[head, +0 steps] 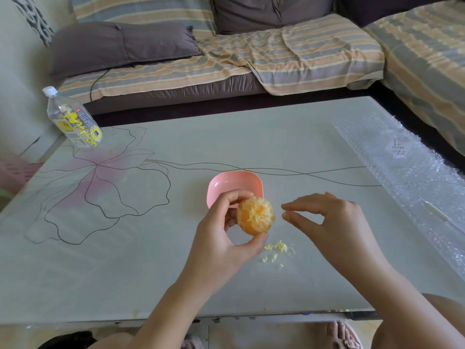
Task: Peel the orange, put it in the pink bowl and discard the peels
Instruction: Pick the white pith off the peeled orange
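Over the bench (151, 248), the left hand's (221, 245) grip curled round the peeled orange (255, 215), just in front of the pink bowl (234, 182). The right hand's (334, 222) grip was nearly pinched shut, and whether it held pith was unclear. Pith scraps (278, 248) lay below. Peeling seemed done, so the likely next move was setting the orange gently into the bowl.

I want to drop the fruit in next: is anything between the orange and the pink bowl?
Nothing visible. The left hand holds the orange in front of the pink bowl, whose visible inside is bare; the pith scraps lie nearer the person, off that path.
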{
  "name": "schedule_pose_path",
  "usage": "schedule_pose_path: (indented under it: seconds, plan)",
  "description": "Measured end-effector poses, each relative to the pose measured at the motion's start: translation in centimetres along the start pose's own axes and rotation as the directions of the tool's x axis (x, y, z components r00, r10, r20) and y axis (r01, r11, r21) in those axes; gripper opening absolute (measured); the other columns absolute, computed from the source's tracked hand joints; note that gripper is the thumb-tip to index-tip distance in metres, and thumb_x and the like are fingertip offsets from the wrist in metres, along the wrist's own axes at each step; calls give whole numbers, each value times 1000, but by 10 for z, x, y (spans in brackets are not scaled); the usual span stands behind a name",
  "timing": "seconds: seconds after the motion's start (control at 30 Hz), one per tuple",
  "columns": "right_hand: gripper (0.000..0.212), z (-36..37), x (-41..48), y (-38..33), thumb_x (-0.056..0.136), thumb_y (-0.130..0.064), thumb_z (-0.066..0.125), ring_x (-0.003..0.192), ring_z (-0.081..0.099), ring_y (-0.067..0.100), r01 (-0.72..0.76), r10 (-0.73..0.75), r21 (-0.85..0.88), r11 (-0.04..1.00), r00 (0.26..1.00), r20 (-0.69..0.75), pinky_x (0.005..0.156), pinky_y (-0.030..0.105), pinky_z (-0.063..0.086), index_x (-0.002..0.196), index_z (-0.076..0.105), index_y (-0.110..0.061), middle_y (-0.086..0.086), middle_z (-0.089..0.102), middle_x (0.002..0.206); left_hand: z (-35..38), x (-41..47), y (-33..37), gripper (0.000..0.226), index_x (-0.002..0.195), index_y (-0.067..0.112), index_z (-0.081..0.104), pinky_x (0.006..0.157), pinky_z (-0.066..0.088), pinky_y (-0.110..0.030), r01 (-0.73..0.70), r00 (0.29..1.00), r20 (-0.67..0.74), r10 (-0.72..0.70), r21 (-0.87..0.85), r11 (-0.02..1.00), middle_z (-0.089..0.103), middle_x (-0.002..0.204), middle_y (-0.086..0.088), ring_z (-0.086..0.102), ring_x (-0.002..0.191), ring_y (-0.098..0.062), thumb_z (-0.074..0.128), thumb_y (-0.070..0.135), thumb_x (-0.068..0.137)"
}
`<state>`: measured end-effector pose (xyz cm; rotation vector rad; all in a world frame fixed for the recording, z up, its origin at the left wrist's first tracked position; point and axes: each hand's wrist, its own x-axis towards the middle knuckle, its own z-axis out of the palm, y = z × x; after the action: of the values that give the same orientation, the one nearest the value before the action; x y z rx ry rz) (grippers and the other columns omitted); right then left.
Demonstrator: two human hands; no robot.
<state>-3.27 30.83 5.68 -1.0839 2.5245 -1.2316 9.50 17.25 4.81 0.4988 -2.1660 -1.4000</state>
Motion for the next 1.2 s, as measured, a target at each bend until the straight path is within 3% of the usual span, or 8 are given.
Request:
schedule_pose_path:
  seconds: [0.13, 0.23, 0.37, 0.57, 0.77, 0.9, 1.1, 1.2]
  plan:
    - [9, -1, 1, -1, 81, -21, 71, 92, 57, -4, 52, -50, 36, 998, 998, -40, 86, 9, 37, 84, 75, -28, -30, 64, 86, -1, 0, -1, 49, 105, 38, 55, 79, 52, -22, 24, 1000, -1, -24, 82, 996, 62, 100, 17, 61, 91, -13, 77, 34, 62]
    - [8, -2, 0, -3, 84, -23, 68, 89, 56, -12, 92, -87, 81, 992, 994, -61, 78, 1, 36, 84, 75, -27, -26, 67, 86, 0, 0, 0, 46, 102, 40, 58, 77, 52, -26, 17, 1000, -19, -15, 114, 993, 64, 94, 13, 60, 84, -18, 74, 44, 59]
    - [18, -2, -3, -7, 84, -21, 69, 93, 57, -11, 169, -164, 96, 981, 985, -50, 71, -2, 37, 99, 73, -30, -24, 65, 94, -1, 0, -3, 46, 102, 41, 60, 73, 51, -25, -11, 1000, -15, 14, 183, 983, 64, 92, 12, 58, 82, -19, 74, 48, 58]
    - [16, -3, -6, -13, 83, -24, 64, 89, 56, -12, 336, -333, 67, 940, 942, -47, 63, -3, 34, 95, 74, -25, -23, 63, 94, -2, 1, -9, 48, 104, 38, 60, 79, 49, -13, -65, 998, 13, 64, 235, 970, 63, 96, 14, 61, 90, -8, 80, 33, 60]
    - [18, 3, -6, -11, 79, -31, 69, 75, 52, -14, 375, -375, 88, 923, 927, -15, 61, -3, 32, 92, 76, -22, -16, 64, 89, 0, 1, -10, 56, 110, 40, 55, 74, 47, -8, -111, 994, 20, 110, 286, 952, 57, 100, 10, 57, 91, -4, 78, 31, 60]
    - [24, 10, -8, -9, 81, -37, 61, 66, 46, -14, 394, -393, 16, 919, 919, -47, 63, -1, 32, 91, 76, -21, -11, 66, 84, 2, 0, -10, 58, 110, 41, 52, 73, 46, -7, -117, 992, 4, 123, 337, 934, 53, 100, 10, 55, 89, -5, 78, 30, 60]
    - [22, 18, -11, -10, 82, -33, 60, 63, 60, 6, 398, -405, -75, 914, 905, -128, 57, 18, 44, 84, 76, -19, -9, 68, 78, 4, -1, -8, 57, 107, 40, 49, 69, 35, 3, -126, 990, -3, 141, 433, 893, 44, 94, 6, 48, 86, 3, 81, 23, 63]
    - [15, 20, -12, -12, 80, -26, 62, 61, 61, 9, 388, -401, -106, 916, 900, -170, 53, 25, 46, 80, 75, -20, -9, 68, 74, 4, -3, -8, 53, 107, 39, 49, 68, 36, 0, -124, 990, -7, 144, 471, 873, 40, 93, 7, 47, 85, 2, 77, 28, 63]
